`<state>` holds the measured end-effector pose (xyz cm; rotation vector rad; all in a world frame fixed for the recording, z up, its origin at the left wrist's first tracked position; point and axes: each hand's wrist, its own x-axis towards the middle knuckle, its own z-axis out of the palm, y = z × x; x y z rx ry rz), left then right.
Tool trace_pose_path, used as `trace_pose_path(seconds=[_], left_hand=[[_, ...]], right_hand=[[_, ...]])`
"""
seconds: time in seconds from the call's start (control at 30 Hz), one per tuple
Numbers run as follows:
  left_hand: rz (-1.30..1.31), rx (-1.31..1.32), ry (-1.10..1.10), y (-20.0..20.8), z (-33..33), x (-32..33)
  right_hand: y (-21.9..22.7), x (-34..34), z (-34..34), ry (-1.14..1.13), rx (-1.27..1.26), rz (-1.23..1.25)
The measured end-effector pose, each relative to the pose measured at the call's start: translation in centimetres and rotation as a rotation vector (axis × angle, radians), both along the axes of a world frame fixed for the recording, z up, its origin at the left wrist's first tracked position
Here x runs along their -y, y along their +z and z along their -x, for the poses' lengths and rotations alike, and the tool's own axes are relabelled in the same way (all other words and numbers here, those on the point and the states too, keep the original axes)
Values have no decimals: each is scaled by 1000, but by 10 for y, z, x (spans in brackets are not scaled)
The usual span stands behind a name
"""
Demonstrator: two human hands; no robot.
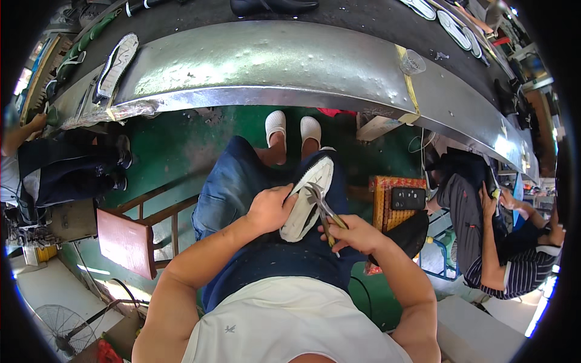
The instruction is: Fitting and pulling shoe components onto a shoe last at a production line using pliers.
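On my lap lies a shoe upper [298, 222], its pale underside turned up and a dark edge showing along its far end. My left hand [269, 209] grips the shoe by its left side, thumb near the rim. In my right hand [357, 235] is a pair of pincers [325, 210], held by the yellowish handles. The curved metal jaws lie over the middle of the shoe's underside; whether they pinch any material I cannot tell.
Ahead runs a metal bench edge [260, 63] with a dark surface behind it, holding a black shoe [272, 6] and several pale soles. A white sole [117, 63] rests on the metal at left. A wooden stool [126, 242] stands left; co-workers sit on both sides.
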<state>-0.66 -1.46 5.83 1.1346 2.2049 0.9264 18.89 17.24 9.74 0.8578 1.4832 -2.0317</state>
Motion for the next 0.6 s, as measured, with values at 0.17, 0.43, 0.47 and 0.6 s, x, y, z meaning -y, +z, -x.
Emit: trace_pose_path(seconds=[0.17,0.43,0.47,0.6], left_hand=[[64,113,-24,-1,9,-3],[-286,12,116,1,-14,23],[-285,17,117,0,-15,24],[-308,-59,97,0,-17,19]], right_hand=[[-17,13,14,225,-164,-532],[20,-6,4,423,-133,-522],[21,-6,2,493,-232,-661],[5,-9,-5,476,-584,-910]])
